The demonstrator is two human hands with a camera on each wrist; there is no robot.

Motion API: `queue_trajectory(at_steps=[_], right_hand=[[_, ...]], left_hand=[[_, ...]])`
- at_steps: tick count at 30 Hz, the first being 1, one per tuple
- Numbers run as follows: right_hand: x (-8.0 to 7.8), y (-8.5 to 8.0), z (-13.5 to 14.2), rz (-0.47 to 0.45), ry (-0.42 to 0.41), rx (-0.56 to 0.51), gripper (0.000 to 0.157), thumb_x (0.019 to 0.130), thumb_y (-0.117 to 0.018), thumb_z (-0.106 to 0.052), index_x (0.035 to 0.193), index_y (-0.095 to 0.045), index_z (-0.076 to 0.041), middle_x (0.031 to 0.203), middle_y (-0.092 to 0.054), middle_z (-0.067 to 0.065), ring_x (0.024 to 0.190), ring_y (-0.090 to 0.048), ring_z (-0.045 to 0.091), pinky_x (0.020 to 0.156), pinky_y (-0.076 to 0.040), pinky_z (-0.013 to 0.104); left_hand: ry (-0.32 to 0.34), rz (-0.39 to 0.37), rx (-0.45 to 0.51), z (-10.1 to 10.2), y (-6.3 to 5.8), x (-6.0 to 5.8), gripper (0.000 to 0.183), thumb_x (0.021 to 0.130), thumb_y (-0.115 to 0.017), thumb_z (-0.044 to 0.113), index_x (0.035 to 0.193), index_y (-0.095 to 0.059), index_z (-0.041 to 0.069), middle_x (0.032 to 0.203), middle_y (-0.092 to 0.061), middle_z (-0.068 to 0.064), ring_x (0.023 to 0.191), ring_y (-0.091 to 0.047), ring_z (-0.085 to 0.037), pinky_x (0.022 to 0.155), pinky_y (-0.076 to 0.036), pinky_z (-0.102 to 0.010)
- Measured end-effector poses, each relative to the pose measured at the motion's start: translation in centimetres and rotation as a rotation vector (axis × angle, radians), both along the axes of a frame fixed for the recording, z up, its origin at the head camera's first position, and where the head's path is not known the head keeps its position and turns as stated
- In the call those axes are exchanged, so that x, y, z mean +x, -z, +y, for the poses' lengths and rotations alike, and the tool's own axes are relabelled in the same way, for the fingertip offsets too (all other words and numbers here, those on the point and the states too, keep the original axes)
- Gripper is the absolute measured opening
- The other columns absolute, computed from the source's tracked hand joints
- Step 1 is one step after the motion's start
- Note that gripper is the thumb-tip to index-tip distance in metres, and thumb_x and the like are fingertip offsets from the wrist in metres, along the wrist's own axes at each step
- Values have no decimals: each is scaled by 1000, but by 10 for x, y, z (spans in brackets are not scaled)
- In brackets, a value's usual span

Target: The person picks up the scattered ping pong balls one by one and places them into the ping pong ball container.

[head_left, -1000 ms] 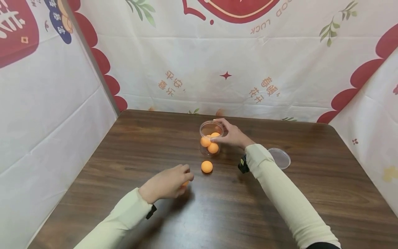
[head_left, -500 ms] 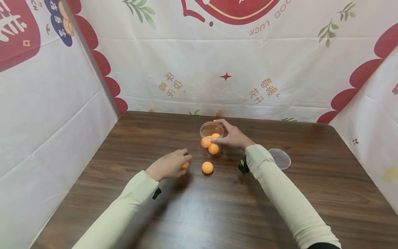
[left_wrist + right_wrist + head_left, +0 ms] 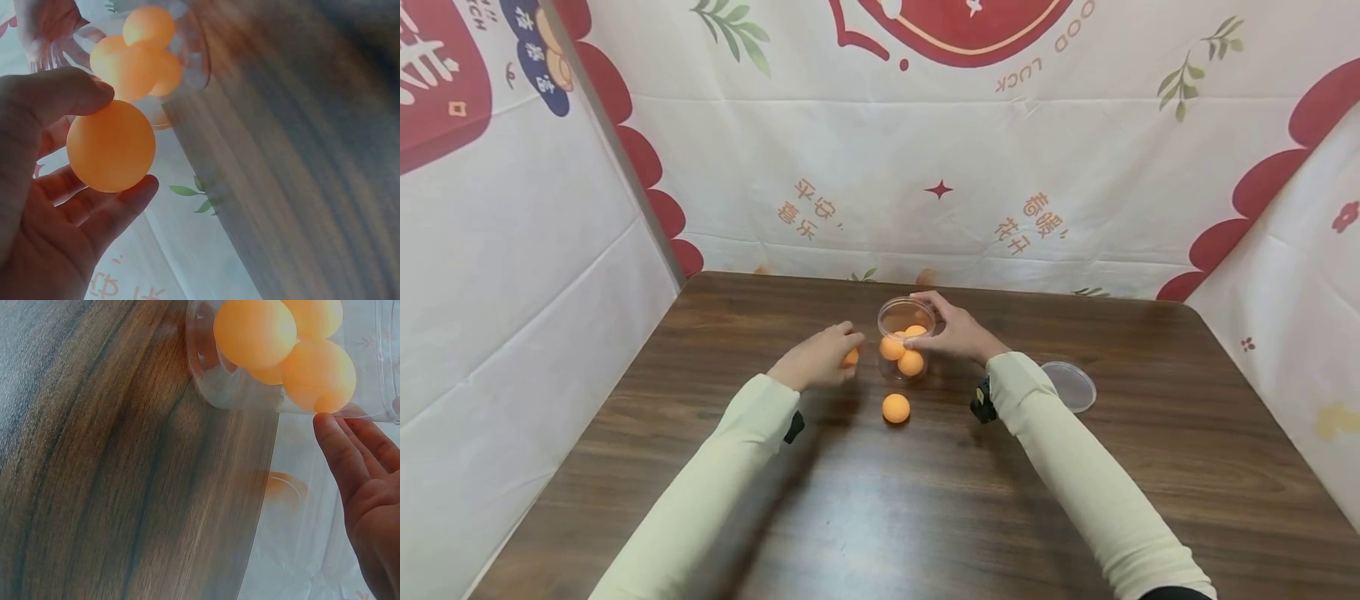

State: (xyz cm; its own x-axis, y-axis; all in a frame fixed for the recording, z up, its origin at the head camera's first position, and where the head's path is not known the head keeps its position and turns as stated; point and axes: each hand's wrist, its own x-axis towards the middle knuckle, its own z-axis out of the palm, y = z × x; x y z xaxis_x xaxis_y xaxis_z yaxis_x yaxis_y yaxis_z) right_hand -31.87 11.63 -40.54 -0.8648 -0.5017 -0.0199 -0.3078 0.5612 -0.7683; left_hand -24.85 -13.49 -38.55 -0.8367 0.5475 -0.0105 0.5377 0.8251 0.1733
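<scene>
My left hand point(image 3: 818, 358) pinches an orange ping-pong ball point(image 3: 111, 147) between thumb and fingertips, just left of a clear plastic jar point(image 3: 882, 325). The jar stands upright with its mouth uncovered. Several orange balls point(image 3: 912, 363) are piled inside it, as the right wrist view also shows. From the right side, my right hand point(image 3: 958, 333) grips the jar near its rim, thumb in front and fingers behind. One loose orange ball point(image 3: 896, 408) lies on the table in front of the jar.
A clear round lid point(image 3: 1070, 387) lies flat on the brown wooden table point(image 3: 940, 517), right of the jar and partly behind the right sleeve. White printed cloth point(image 3: 850, 142) hangs behind the table and along both sides.
My left hand has carried its ball away from the front of the table, up beside the jar. The right hand keeps its hold, and the jar and loose ball stay in place.
</scene>
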Motion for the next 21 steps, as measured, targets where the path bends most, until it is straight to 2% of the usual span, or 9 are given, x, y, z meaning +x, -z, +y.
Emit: queue_trajectory(at_steps=[12,21], right_hand=[[4,-3,0,-9,0,-14,78,76,-78,-44,140,-36,-30,135,-51,11,122,-52,27,99,-44,49],[6,-4,1,-35,-19,-33,80,76,-78,-44,142,-34,-30,138,-49,13,111,-59,27,98,-45,47]], left_hand=[[-44,-37,34,12,-26,-25,32,88,-65,13,120,-59,9,108,-55,-9,90,-54,-20,79,-49,-34],[-18,75,75,33,-49,-32,23,88,-64,12,110,-59,8,106,-54,-8,90,-55,-23,83,-49,-37]])
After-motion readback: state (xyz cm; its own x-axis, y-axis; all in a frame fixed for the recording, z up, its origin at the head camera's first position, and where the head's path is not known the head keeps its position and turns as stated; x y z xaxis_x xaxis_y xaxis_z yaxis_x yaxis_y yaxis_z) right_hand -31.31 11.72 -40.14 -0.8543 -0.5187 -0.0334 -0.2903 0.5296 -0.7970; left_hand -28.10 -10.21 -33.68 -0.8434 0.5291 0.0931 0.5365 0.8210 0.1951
